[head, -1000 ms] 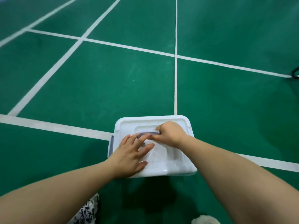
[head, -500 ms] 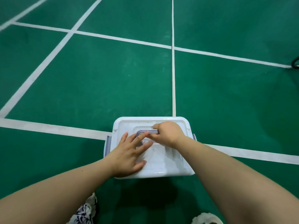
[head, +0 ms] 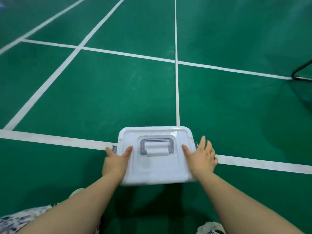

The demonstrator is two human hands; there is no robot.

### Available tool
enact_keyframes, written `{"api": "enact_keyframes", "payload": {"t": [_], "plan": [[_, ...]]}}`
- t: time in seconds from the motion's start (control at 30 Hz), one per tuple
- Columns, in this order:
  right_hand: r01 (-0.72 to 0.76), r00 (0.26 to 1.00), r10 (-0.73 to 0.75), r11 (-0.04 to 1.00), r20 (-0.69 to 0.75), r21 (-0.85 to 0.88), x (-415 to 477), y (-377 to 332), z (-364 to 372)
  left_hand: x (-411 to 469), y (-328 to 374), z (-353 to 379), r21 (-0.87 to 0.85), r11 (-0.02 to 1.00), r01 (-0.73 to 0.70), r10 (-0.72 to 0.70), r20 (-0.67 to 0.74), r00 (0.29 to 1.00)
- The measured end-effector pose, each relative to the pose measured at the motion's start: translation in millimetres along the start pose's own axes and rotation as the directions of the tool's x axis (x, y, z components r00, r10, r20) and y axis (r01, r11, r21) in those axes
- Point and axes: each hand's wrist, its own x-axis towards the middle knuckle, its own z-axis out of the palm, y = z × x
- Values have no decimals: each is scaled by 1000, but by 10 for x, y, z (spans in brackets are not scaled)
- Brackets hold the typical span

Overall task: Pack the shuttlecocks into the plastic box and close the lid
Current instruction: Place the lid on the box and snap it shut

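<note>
The white plastic box (head: 157, 171) stands on the green court floor with its lid (head: 155, 132) on. A grey handle (head: 157, 144) lies flat in the lid's recess. My left hand (head: 114, 162) clasps the box's left edge, thumb on the lid, fingers down the side beside the grey left latch (head: 114, 148). My right hand (head: 201, 157) rests over the right edge, thumb on the lid, fingers spread next to the right latch (head: 195, 144). No shuttlecocks are in sight; the lid hides the inside.
White court lines (head: 177, 92) cross the green floor around the box. A black metal frame (head: 300, 73) stands at the far right. My patterned clothing (head: 25, 218) and a white shoe (head: 209, 228) show at the bottom edge.
Both hands left the handle and the lid's middle and moved out to the box's left and right edges. The handle now lies flat and uncovered.
</note>
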Motion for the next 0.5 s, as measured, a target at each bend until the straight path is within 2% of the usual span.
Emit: {"api": "enact_keyframes", "payload": {"t": [0.1,0.17,0.3,0.5], "plan": [[-218,969,179,943,171,252,56,70,17,1,4,-13,-42,998,49,-51,-47,998],[-282,951,219,903,218,323,60,67,47,-28,32,-15,-11,1000,-4,3,-138,990],[-236,972,220,909,85,344,61,16,64,16,134,-43,123,985,-120,144,-207,968],[-176,983,183,909,16,378,137,-11,86,183,259,-24,192,962,-193,231,-205,951]]}}
